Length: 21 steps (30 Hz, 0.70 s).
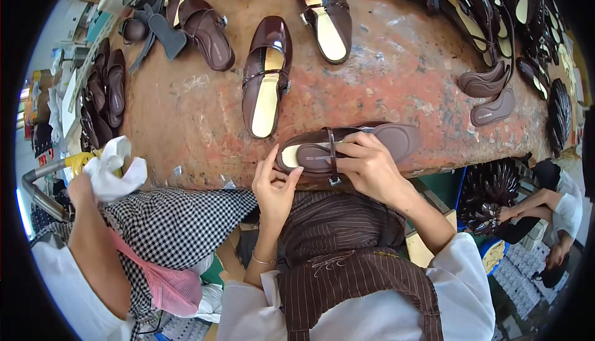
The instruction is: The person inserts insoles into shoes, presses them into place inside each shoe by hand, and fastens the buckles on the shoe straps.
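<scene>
A glossy dark brown strapped shoe (pixel 291 146) lies sideways along the table's front edge, its heel toward the left. On its pale inner sole rests the heel part of a brown insole (pixel 314 157), which runs under the strap (pixel 332 149). My left hand (pixel 274 186) grips the heel end, with the thumb on the near rim and a finger on the far side. The bent fingers of my right hand (pixel 367 166) close on the shoe beside its strap, hiding the middle. Beyond them shows a rounded brown pad (pixel 398 141); whether it joins the insole is hidden.
Similar shoes (pixel 265 93) stand farther back on the worn table (pixel 186 136), several crowded at the far right. Loose insoles (pixel 493 109) lie at right. A co-worker's hand (pixel 80 189) with white cloth (pixel 116 169) is at left; another person (pixel 545 201) sits at right.
</scene>
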{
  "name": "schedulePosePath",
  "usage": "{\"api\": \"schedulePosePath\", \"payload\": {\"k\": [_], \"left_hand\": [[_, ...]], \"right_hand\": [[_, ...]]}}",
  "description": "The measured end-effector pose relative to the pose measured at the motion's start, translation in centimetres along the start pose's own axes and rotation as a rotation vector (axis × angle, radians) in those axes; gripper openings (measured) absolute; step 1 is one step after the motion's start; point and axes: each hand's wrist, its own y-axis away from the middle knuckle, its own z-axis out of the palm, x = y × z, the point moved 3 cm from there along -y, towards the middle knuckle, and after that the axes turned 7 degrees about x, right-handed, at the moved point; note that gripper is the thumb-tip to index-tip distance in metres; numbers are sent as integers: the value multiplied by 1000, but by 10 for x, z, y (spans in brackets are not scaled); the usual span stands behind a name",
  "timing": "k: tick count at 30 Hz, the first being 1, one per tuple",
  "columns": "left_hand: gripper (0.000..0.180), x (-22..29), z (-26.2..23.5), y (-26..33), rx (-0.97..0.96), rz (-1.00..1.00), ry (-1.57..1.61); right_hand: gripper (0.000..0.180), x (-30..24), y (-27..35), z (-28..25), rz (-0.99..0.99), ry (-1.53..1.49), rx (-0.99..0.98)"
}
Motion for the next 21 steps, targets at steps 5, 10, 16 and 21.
{"api": "schedulePosePath", "payload": {"k": [5, 10, 16, 21], "left_hand": [[52, -4, -1, -6, -34, 44, 41], [47, -11, 2, -10, -18, 13, 97], [42, -8, 6, -17, 19, -41, 73], [29, 0, 7, -24, 50, -231, 202]], "right_hand": [[15, -2, -14, 24, 34, -108, -54], [19, -1, -20, 30, 58, -142, -75], [28, -1, -20, 35, 58, -33, -119], [38, -8, -17, 35, 16, 25, -233]]}}
